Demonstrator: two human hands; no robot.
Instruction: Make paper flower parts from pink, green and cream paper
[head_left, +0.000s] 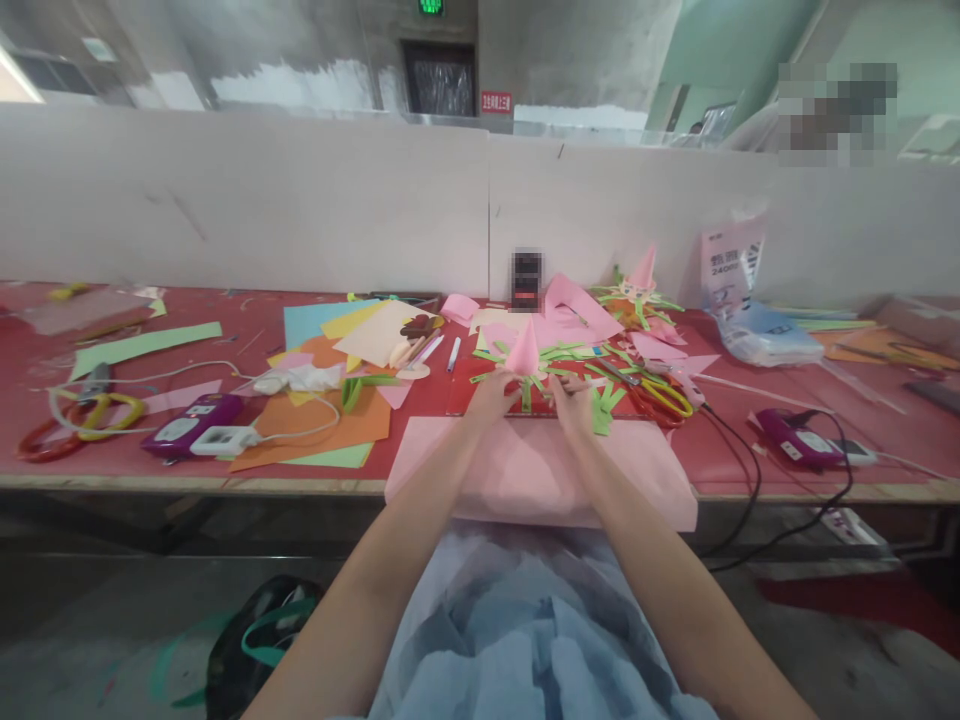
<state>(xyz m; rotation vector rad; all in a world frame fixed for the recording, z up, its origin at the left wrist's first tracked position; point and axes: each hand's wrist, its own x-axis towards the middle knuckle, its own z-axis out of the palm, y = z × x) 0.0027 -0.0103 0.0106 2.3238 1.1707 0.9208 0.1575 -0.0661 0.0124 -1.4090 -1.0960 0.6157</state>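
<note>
A pink paper cone (523, 350) stands upright in front of me, with narrow green paper strips (559, 352) spread around its base. My left hand (495, 393) is at the near left of that base, its fingers curled against the paper cone. On the other side my right hand (570, 397) is closed beside the green strips; a slim pale thing shows near its fingers, but I cannot make out what it is. Under this work lies a red board, and a pink sheet (544, 470) hangs over the table's front edge. Both fingertips are partly hidden.
Scissors with yellow and red handles (667, 395) lie at the right, near a similar cone piece (641, 285). Coloured paper (315, 425), a white pen (454, 353), other scissors (97, 415) and purple devices (199, 425) with cables cover the red table. A white partition (300, 210) stands behind.
</note>
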